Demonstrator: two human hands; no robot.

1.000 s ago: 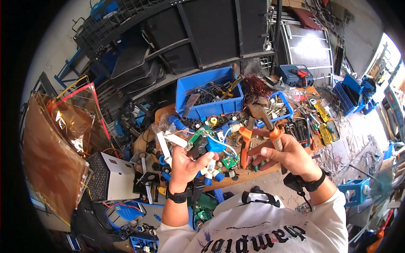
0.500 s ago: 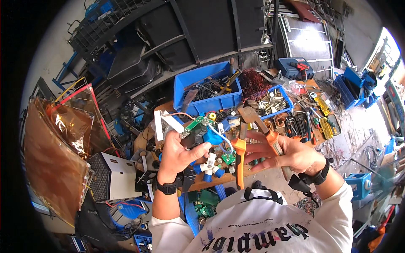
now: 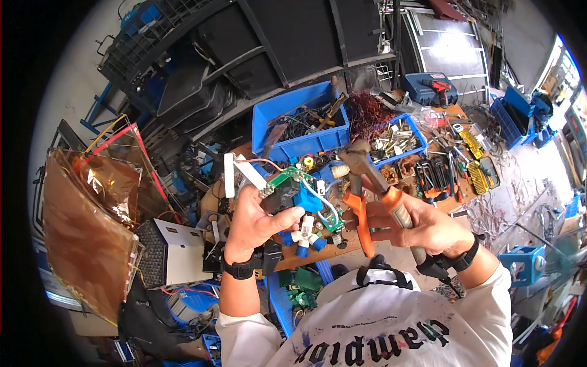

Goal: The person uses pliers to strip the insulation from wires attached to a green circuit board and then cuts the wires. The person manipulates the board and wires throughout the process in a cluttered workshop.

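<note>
In my left hand (image 3: pixel 251 226) is a green circuit board (image 3: pixel 287 178), gripped at its left end, with a blue block-shaped component, a white connector piece (image 3: pixel 246 175) and thin wires attached. A pale looped wire (image 3: pixel 327 205) runs down from it to a smaller green board (image 3: pixel 334 231). My right hand (image 3: pixel 422 226) is wrapped round one handle of large orange-handled pliers (image 3: pixel 365 165), fingers reaching toward the other handle. The handles are spread and the jaws point away from me, just right of the board. Whether the jaws touch anything is hidden. A white-and-blue branched part (image 3: pixel 304 235) lies below the board.
Beyond my hands stands a blue crate (image 3: pixel 299 147) of metal scraps and tools. Right of it are a blue tray (image 3: pixel 422 137) of metal pieces and reddish wire (image 3: pixel 369 113). Hex keys (image 3: pixel 434 177) and a red drill (image 3: pixel 439 88) lie further right. A blue bin (image 3: pixel 276 300) holds circuit boards.
The pliers' handles have drawn a little closer together, the left handle swinging right. The smaller board now hangs nearer the pliers. My left hand keeps its hold on the circuit board.
</note>
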